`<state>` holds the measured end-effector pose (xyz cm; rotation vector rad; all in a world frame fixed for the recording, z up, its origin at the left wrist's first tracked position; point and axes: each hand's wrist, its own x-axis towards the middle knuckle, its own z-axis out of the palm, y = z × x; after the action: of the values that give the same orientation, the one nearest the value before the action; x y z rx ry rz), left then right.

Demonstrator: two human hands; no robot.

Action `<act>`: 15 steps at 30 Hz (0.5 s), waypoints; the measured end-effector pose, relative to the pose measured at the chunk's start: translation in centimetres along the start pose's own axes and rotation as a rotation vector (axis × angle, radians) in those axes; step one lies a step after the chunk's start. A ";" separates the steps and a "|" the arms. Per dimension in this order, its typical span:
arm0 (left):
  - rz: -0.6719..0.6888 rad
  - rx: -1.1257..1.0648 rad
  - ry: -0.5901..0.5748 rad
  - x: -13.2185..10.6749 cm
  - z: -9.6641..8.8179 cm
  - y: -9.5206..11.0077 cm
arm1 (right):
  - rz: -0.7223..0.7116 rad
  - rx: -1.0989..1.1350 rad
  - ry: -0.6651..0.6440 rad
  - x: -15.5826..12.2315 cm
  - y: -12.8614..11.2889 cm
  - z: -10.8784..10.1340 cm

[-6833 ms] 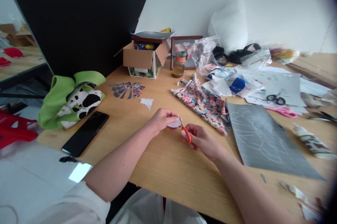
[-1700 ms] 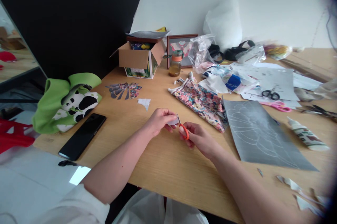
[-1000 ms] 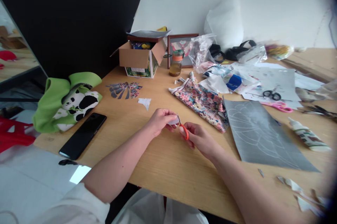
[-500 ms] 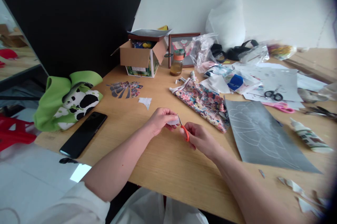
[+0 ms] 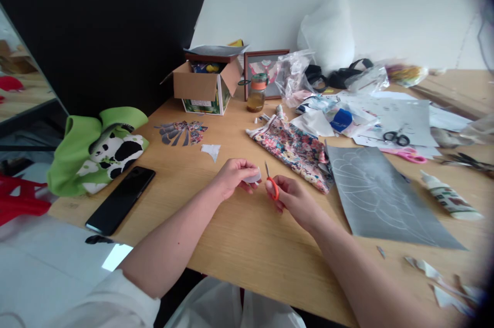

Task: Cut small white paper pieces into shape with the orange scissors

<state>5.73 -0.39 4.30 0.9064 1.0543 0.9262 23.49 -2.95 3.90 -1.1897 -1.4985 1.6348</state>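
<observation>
Between the thumb and fingers of my left hand (image 5: pixel 237 178) is a small pale piece of paper or fabric (image 5: pixel 253 178), held above the wooden table (image 5: pixel 231 246). My right hand (image 5: pixel 287 195) grips a pair of orange-handled scissors (image 5: pixel 274 188), whose blades point up and away from me, a little apart from the piece. A white cut scrap (image 5: pixel 210 151) lies beyond my left hand. Farther left, several patterned strips (image 5: pixel 181 132) are laid out in a fan. Floral fabric (image 5: pixel 287 150) rests beyond my right hand.
A grey sheet with white line drawing (image 5: pixel 382 197) lies on the right, beside a glue bottle (image 5: pixel 450 195), pink scissors (image 5: pixel 407 155) and black scissors (image 5: pixel 396 138). At left are a phone (image 5: pixel 120 199) and green panda bag (image 5: pixel 104 150). A cardboard box (image 5: pixel 196 86) and jar (image 5: pixel 257 94) stand behind.
The scissors have come away from the pale piece, and their blades now point more upright. My left hand still holds the piece in nearly the same place. The view has shifted slightly.
</observation>
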 end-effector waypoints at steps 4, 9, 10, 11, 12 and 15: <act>0.010 0.002 -0.002 0.0 0.0 -0.1 | 0.030 0.000 -0.049 -0.3 -0.2 0.2; 0.016 0.017 0.002 0.0 0.1 -0.2 | 0.036 -0.005 -0.082 -0.4 -0.3 0.4; 0.015 0.021 0.003 0.0 0.1 -0.2 | 0.036 -0.007 -0.082 -0.4 -0.3 0.4; 0.014 0.024 0.005 0.0 0.1 -0.2 | 0.036 -0.009 -0.082 -0.4 -0.3 0.4; 0.014 0.027 0.006 0.0 0.1 -0.2 | 0.036 -0.012 -0.082 -0.4 -0.3 0.4; 0.017 0.036 0.010 -0.1 0.2 -0.2 | 0.037 -0.026 -0.082 -0.3 -0.3 0.4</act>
<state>5.90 -0.56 4.21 0.9430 1.0761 0.9285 23.22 -3.37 4.24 -1.1838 -1.5616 1.7126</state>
